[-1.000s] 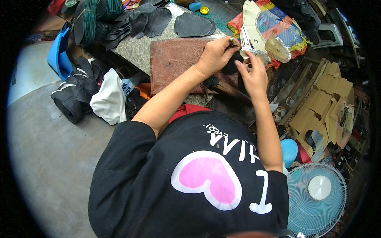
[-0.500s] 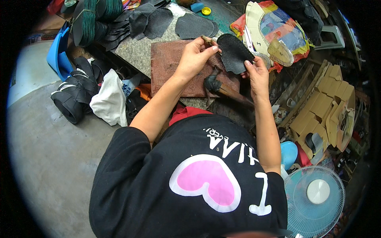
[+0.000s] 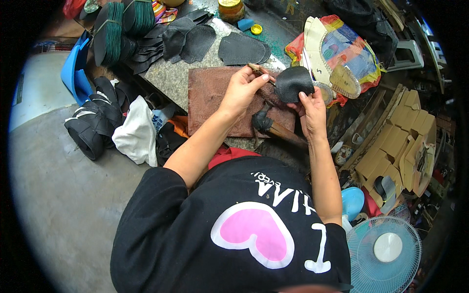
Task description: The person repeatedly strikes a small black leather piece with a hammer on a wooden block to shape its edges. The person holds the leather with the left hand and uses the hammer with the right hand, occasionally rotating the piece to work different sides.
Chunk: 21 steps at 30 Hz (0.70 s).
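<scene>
My right hand (image 3: 312, 108) grips a black grained leather piece (image 3: 294, 83) by its near edge, thumb on top. The piece is tilted, with its rounded side up. Just left of it, my left hand (image 3: 244, 88) pinches a short, thin brownish stick-like tool (image 3: 255, 67), whose tip comes close to the leather; whether they touch I cannot tell. Beneath both hands lies a reddish-brown board (image 3: 210, 100). A hammer (image 3: 281, 129) with a dark wrapped head rests on the board's right part, under the leather piece.
Flat black leather pieces (image 3: 243, 49) lie beyond the board, near an open jar (image 3: 231, 10) and a yellow lid (image 3: 256, 29). Cream patterns (image 3: 315, 41) sit on a colourful woven sack (image 3: 347, 44). Tied black soles (image 3: 108, 34) stand far left; a fan (image 3: 386, 259) stands near right.
The leather piece has turned in my right hand and now looks shorter and rounder. My left hand keeps its pinch on the stick-like tool. The whole view has shifted slightly, showing the jar.
</scene>
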Tool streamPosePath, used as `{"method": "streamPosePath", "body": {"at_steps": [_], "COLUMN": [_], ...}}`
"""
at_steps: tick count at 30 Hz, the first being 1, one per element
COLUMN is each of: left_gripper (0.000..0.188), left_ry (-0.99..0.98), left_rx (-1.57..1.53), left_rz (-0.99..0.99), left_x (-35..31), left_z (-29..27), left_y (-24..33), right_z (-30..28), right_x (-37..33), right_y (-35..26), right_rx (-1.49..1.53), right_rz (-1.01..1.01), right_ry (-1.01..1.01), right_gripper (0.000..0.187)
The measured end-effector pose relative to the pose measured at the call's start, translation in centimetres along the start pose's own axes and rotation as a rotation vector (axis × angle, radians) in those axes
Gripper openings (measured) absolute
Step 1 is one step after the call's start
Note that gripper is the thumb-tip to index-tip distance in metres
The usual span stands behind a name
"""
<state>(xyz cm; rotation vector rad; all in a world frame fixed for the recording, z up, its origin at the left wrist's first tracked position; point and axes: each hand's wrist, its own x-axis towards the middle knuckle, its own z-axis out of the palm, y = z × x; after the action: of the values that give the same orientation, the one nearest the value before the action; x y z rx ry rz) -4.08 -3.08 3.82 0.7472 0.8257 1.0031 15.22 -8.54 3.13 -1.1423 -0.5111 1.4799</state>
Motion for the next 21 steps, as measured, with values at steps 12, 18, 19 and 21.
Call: {"method": "streamPosePath", "body": {"at_steps": [12, 18, 19, 21], "left_gripper": [0.009, 0.006, 0.006, 0.007], "left_ry": [-0.153, -0.136, -0.118, -0.083], "left_rx": [0.355, 0.386, 0.365, 0.359], "left_rz": [0.161, 0.109, 0.121, 0.111], "left_x": [0.6, 1.1, 1.2, 1.4], "left_z": [-1.1, -1.5, -1.5, -1.7], "left_y": [-0.6, -0.1, -0.1, -0.3], "right_z": [0.3, -0.6, -0.8, -1.2], "right_x": [0.7, 2.3, 2.5, 2.7], "right_y": [-0.7, -1.7, -1.7, -1.5], "right_rx": [-0.010, -0.286, -0.351, -0.480], "right_rz": [0.095, -0.001, 0.010, 0.034], "right_ry": [-0.008, 0.054, 0.062, 0.079], "right_gripper": [0.032, 0.024, 0.023, 0.020]}}
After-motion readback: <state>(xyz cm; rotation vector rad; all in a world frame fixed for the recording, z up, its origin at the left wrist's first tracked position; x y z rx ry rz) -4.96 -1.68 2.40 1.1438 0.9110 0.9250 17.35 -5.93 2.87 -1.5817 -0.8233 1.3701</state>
